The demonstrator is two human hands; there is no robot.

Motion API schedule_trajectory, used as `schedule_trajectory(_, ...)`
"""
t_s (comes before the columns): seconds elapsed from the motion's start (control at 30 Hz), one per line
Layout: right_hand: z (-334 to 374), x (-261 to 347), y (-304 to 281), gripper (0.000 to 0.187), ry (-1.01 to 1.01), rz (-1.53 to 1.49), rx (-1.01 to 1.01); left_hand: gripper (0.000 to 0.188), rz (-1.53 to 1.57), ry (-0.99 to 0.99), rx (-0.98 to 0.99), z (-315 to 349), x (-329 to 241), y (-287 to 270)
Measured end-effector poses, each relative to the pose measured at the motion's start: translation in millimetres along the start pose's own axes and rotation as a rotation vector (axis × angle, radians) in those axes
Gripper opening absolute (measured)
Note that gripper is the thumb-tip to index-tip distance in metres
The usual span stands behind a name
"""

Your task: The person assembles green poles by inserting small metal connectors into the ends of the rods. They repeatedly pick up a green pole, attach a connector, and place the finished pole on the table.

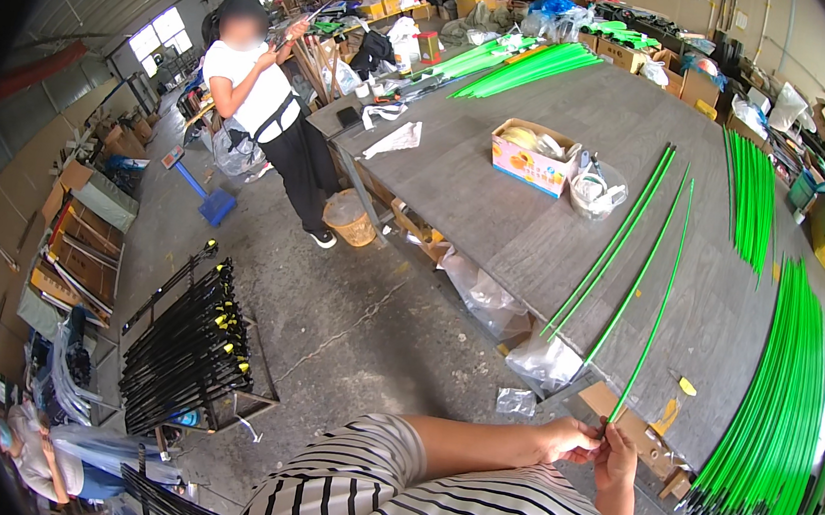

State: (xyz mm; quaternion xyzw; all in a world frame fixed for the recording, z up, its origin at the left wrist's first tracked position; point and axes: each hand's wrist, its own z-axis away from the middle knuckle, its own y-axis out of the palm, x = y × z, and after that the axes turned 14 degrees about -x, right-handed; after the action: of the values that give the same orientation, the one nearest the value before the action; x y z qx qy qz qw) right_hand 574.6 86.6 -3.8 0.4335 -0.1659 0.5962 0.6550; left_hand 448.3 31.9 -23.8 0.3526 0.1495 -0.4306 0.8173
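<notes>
A thin green rod [666, 274] slants over the table's near edge, its near end between my two hands. My right hand [616, 462] is closed on that end, thumb and fingers pinched together. Beside it, my left hand [569, 440] is also closed, its fingertips meeting the rod's end. Any small part between the fingertips is hidden. To the left, another green rod [639, 281] and a close pair of dark-tipped green rods [611, 246] lie on the grey table [495, 236].
Bundles of green rods [770, 396] cover the table's right side. A printed carton [531, 164] and a clear tub [597, 193] stand mid-table. Across the table's far left corner is a co-worker [267, 91]. A rack of black rods [186, 354] stands on the floor at left.
</notes>
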Motion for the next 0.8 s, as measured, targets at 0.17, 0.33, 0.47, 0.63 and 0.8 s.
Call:
schedule_trajectory(0.17, 2.6, 1.2, -12.1, 0.018, 0.013, -0.012, 0.001, 0.018, -0.019, 0.034, -0.003, -3.9, 3.5, 2.4)
schedule_trajectory(0.33, 3.1, 2.7, -19.5, 0.018, 0.018, -0.011, -0.021, 0.018, -0.052, 0.080, -0.032, -9.5, 5.0, 7.2)
schedule_trajectory(0.47, 1.6, 3.3, -28.2, 0.018, 0.021, 0.028, 0.046, 0.019, -0.079, 0.114, -0.064, -8.7, 2.6, 12.6)
schedule_trajectory(0.63, -0.1, 5.3, -36.2, 0.019, 0.022, 0.080, 0.072, 0.020, -0.107, 0.175, -0.095, -18.5, 6.7, 16.7)
schedule_trajectory(0.8, 5.1, 16.6, -39.9, 0.019, 0.042, 0.149, 0.060, 0.021, -0.241, 0.244, -0.156, -17.4, 1.0, 25.4)
